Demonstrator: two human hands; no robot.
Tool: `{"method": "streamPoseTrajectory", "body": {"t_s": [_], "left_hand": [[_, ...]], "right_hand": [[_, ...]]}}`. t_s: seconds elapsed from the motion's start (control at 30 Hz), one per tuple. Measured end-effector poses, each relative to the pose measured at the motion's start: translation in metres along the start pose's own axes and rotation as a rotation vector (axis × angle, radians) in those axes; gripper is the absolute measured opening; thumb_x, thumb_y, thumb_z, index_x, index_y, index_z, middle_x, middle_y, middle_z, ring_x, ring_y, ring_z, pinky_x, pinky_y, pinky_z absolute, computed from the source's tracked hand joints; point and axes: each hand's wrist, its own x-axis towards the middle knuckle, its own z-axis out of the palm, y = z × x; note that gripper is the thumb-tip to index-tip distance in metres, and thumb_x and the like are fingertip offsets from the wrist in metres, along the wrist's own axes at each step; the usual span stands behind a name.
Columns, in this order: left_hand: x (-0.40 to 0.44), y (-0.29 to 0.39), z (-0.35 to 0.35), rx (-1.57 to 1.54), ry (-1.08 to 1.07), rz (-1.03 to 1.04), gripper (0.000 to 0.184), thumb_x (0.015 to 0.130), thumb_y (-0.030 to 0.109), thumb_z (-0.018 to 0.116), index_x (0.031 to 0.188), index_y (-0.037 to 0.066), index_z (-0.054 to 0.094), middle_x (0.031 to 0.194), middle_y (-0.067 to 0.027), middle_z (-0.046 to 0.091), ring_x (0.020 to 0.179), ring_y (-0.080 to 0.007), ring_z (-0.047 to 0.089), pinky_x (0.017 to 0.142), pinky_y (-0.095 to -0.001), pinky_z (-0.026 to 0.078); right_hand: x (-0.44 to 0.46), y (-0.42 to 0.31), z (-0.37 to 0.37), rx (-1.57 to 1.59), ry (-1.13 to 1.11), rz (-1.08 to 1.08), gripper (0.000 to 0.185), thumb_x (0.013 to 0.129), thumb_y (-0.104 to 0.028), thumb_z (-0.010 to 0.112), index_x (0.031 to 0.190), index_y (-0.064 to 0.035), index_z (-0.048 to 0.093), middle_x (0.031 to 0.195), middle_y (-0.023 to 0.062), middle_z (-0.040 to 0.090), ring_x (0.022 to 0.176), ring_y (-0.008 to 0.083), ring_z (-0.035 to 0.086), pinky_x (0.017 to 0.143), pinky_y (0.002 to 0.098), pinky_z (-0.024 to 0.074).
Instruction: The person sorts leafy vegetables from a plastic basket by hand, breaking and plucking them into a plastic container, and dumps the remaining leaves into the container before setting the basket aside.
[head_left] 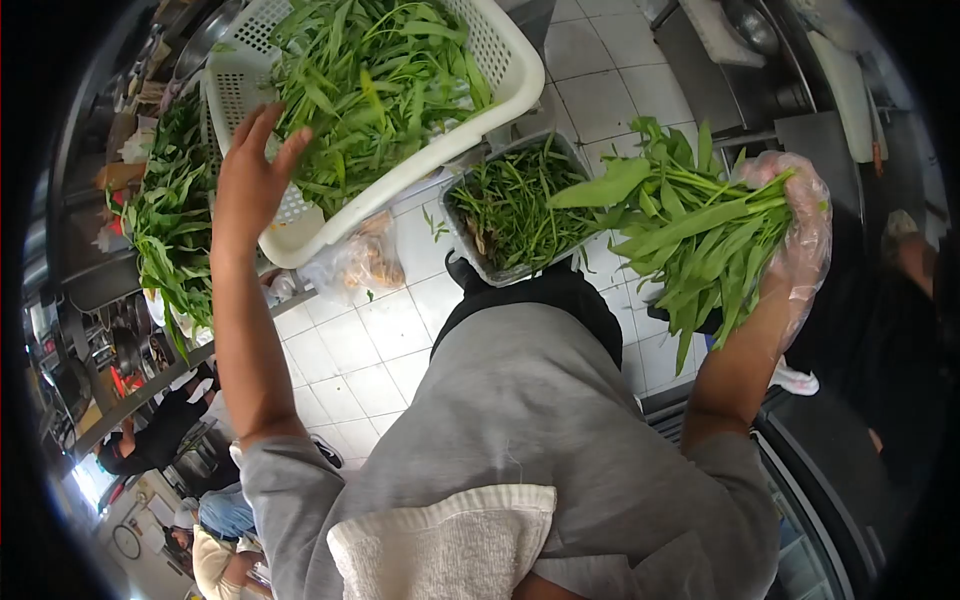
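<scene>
My right hand (802, 225), in a clear plastic glove, grips the stem ends of a bunch of water spinach (690, 225). Its leaves fan out to the left and downward. My left hand (255, 175) is bare and open, fingers apart, at the near-left rim of a white perforated basket (515, 75). More loose water spinach (375, 80) fills this basket. Between my hands, a grey bin (461, 238) stands low, full of cut green stems and leaves (520, 205).
Another heap of greens (175, 215) lies left of the basket. A plastic bag (362, 258) hangs below the basket's rim. White floor tiles (370, 325) carry leaf scraps. People (160, 435) stand at lower left; another person (910, 255) is at right. A black-framed cabinet (810, 490) is beside my right arm.
</scene>
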Motion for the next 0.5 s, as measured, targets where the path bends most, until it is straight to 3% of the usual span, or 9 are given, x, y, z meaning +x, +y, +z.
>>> {"method": "streamPoseTrajectory", "body": {"t_s": [0.07, 0.13, 0.2, 0.23, 0.27, 0.3, 0.33, 0.43, 0.5], "left_hand": [[-0.02, 0.017, -0.005, 0.454, 0.381, 0.414, 0.042, 0.087, 0.025, 0.067, 0.119, -0.001, 0.058, 0.115, -0.0169, 0.061, 0.099, -0.0228, 0.061, 0.084, -0.0316, 0.047], [-0.055, 0.049, 0.001, -0.028, 0.366, 0.365, 0.025, 0.085, 0.012, 0.066, 0.106, -0.001, 0.063, 0.102, -0.0138, 0.065, 0.086, -0.0213, 0.063, 0.075, -0.0293, 0.049], [-0.085, 0.051, 0.044, -0.541, 0.033, 0.387, 0.014, 0.084, 0.003, 0.063, 0.097, -0.001, 0.064, 0.092, -0.0114, 0.066, 0.079, -0.0194, 0.062, 0.07, -0.0286, 0.048], [-0.089, 0.061, 0.078, -0.5, -0.095, 0.179, 0.009, 0.083, 0.003, 0.065, 0.091, -0.001, 0.065, 0.085, -0.0104, 0.067, 0.078, -0.0202, 0.062, 0.069, -0.0291, 0.048], [-0.081, 0.061, 0.117, -0.478, -0.265, 0.205, 0.013, 0.087, 0.005, 0.061, 0.097, -0.002, 0.064, 0.086, -0.0091, 0.065, 0.073, -0.0155, 0.06, 0.066, -0.0258, 0.048], [-0.078, 0.041, 0.172, -0.446, -0.358, 0.103, 0.013, 0.087, 0.009, 0.062, 0.096, 0.0, 0.064, 0.083, -0.0108, 0.065, 0.073, -0.0178, 0.061, 0.066, -0.0286, 0.048], [-0.078, 0.004, 0.238, -0.439, -0.396, -0.008, 0.012, 0.085, 0.011, 0.061, 0.09, 0.001, 0.065, 0.084, -0.0161, 0.065, 0.075, -0.0311, 0.063, 0.066, -0.0362, 0.048], [-0.093, -0.09, 0.399, -0.25, -0.387, -0.138, 0.017, 0.083, 0.018, 0.058, 0.088, 0.004, 0.066, 0.087, -0.0182, 0.066, 0.08, -0.0367, 0.063, 0.071, -0.046, 0.049], [-0.103, -0.129, 0.466, -0.117, -0.429, -0.146, 0.018, 0.082, 0.019, 0.058, 0.088, 0.004, 0.066, 0.087, -0.0184, 0.066, 0.08, -0.0373, 0.063, 0.073, -0.0458, 0.05]], "right_hand": [[-0.001, 0.006, -0.004, -0.019, 0.003, 0.016, 0.025, 0.081, -0.022, 0.062, 0.086, 0.0022, 0.058, 0.078, 0.0127, 0.058, 0.07, 0.0214, 0.058, 0.068, 0.0334, 0.0494], [-0.003, 0.014, -0.012, -0.047, -0.107, 0.102, 0.025, 0.083, -0.023, 0.062, 0.086, 0.0014, 0.059, 0.078, 0.0119, 0.059, 0.071, 0.0207, 0.058, 0.068, 0.0323, 0.0487], [-0.011, 0.036, -0.019, -0.063, -0.009, 0.224, 0.027, 0.084, -0.026, 0.063, 0.088, 0.0007, 0.061, 0.076, 0.0096, 0.059, 0.072, 0.0195, 0.058, 0.071, 0.0315, 0.0474], [-0.013, 0.048, -0.025, -0.136, -0.059, 0.255, 0.027, 0.084, -0.026, 0.063, 0.086, 0.0006, 0.062, 0.076, 0.0092, 0.06, 0.073, 0.0193, 0.058, 0.072, 0.0324, 0.0474], [-0.015, 0.057, -0.031, -0.208, -0.108, 0.292, 0.027, 0.084, -0.027, 0.063, 0.084, 0.0006, 0.063, 0.075, 0.0088, 0.06, 0.073, 0.019, 0.059, 0.072, 0.0333, 0.0473], [-0.016, 0.061, -0.029, -0.211, -0.105, 0.302, 0.027, 0.084, -0.027, 0.063, 0.084, 0.0006, 0.063, 0.075, 0.0088, 0.06, 0.073, 0.019, 0.059, 0.072, 0.0333, 0.0473], [-0.019, 0.065, -0.022, -0.333, -0.15, 0.279, 0.027, 0.083, -0.026, 0.063, 0.082, 0.0004, 0.064, 0.076, 0.009, 0.062, 0.073, 0.0189, 0.059, 0.072, 0.0338, 0.0472], [-0.033, 0.085, -0.029, -0.402, -0.216, 0.353, 0.027, 0.082, -0.026, 0.063, 0.08, 0.0003, 0.065, 0.076, 0.0095, 0.064, 0.073, 0.0186, 0.06, 0.072, 0.0334, 0.0467], [-0.037, 0.094, -0.04, -0.375, -0.285, 0.451, 0.025, 0.08, -0.026, 0.064, 0.081, -0.0003, 0.066, 0.074, 0.0097, 0.065, 0.072, 0.0181, 0.06, 0.07, 0.0316, 0.046]]}}
